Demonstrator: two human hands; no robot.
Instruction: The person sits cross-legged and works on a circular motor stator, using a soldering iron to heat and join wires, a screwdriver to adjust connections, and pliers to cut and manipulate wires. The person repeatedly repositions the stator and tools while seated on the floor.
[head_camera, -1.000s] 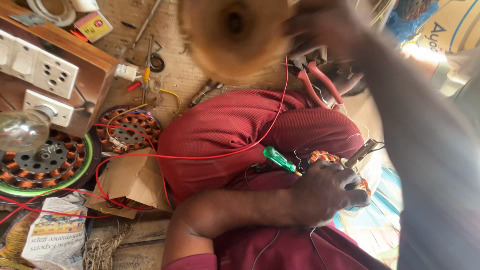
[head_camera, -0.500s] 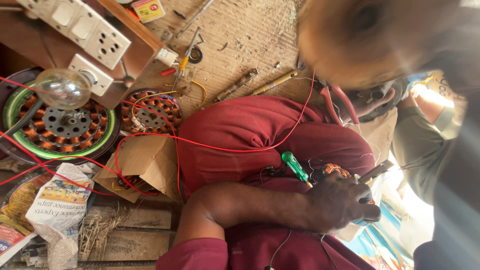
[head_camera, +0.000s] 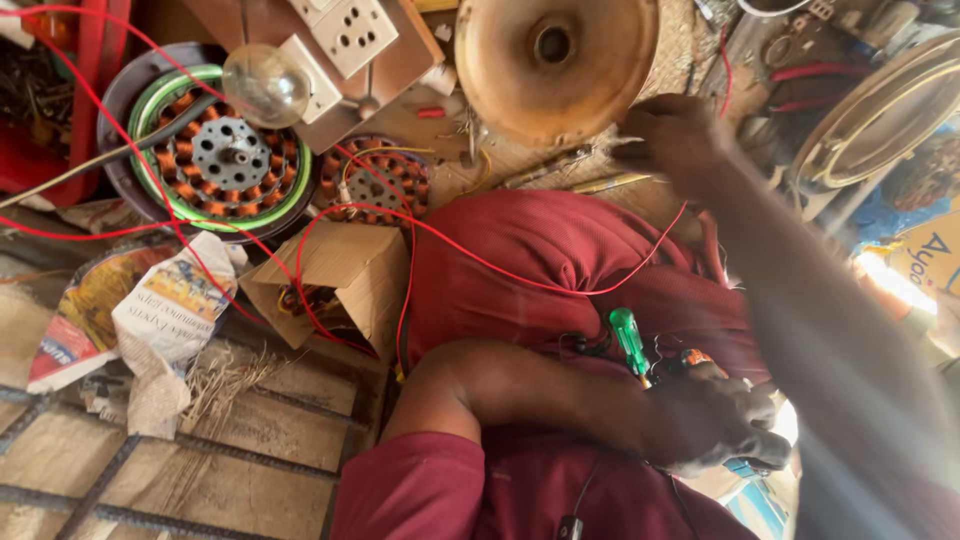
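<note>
At lower right of the frame, the left hand (head_camera: 715, 425) is closed around a small copper-wound part (head_camera: 697, 358) resting on the person's maroon-clothed lap, with a green-handled screwdriver (head_camera: 630, 342) just beside it. The right hand (head_camera: 672, 140) reaches to upper centre-right, fingers pinched on something too small to identify, at the lower edge of a tan dome-shaped fan cover (head_camera: 552, 62). A red wire (head_camera: 520, 270) loops across the lap toward a green-rimmed wound stator (head_camera: 215, 165) and a clear bulb (head_camera: 265, 85) at upper left, above an open cardboard box (head_camera: 340, 275).
</note>
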